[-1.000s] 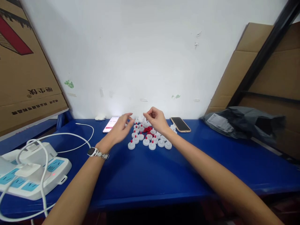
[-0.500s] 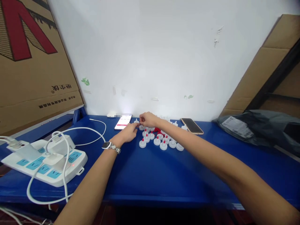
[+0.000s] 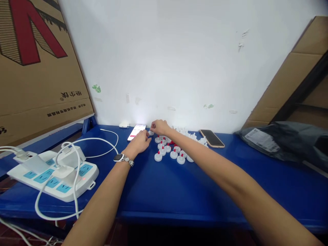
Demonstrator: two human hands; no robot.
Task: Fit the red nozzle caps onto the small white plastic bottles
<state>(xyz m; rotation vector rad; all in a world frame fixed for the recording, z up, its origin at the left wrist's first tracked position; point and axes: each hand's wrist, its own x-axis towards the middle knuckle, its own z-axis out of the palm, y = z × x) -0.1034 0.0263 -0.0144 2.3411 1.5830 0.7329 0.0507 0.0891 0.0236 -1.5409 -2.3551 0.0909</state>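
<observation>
Over the table's far side my right hand (image 3: 159,127) is bent at the wrist, its fingertips pinched at the top of a white nozzle cap (image 3: 151,133). Just left of that cap is my left hand (image 3: 140,141), fingers loosely bent and thumb a little apart, with nothing visible in it. White caps with red tips (image 3: 158,157) stand upright in a group in front of and below my right forearm. Behind the forearm lie white caps without red tips (image 3: 194,136). Small red tips (image 3: 173,144) are partly hidden by the arm.
A lit phone (image 3: 136,132) lies by my left hand; a dark-screened phone (image 3: 212,138) is at right. A white power strip (image 3: 66,194) with plugs and looping cables takes up the left side. A grey plastic bag (image 3: 266,138) lies right, cardboard (image 3: 284,85) behind.
My left hand has drawn slightly away from my right fingertips. A white cap now shows under the right fingertips. The view has shifted a little.
</observation>
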